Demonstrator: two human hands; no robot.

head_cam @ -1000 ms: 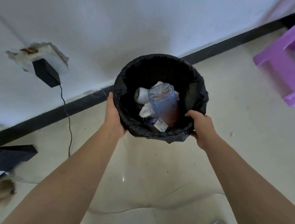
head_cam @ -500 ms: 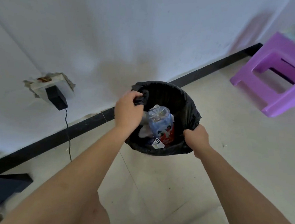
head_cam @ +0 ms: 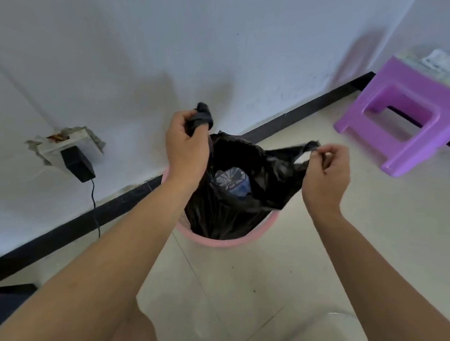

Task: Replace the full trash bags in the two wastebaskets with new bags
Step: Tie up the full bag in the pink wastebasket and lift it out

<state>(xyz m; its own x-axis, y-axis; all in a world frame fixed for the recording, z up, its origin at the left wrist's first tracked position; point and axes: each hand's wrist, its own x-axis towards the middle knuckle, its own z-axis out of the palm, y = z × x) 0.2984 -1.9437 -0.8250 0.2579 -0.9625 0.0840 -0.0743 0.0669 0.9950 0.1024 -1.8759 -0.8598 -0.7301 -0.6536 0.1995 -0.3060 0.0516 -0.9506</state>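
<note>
A pink wastebasket (head_cam: 229, 242) stands on the floor by the wall. A black trash bag (head_cam: 243, 198) rises out of it, its top pulled free of the rim. Inside the bag lies a crushed clear plastic bottle (head_cam: 231, 180). My left hand (head_cam: 186, 147) grips one bunched edge of the bag above the basket's far left side. My right hand (head_cam: 325, 175) pinches the opposite edge, stretched out to the right.
A purple plastic stool (head_cam: 411, 115) stands at the right, with a packet on top. A black adapter (head_cam: 77, 162) hangs from a broken wall socket at the left, its cable running down to the floor. A black skirting board (head_cam: 79, 223) lines the wall.
Both hands have lifted the bag's edges off the basket rim and upward, so the pink rim now shows. The view has also tilted up, and the stool sits further into view.
</note>
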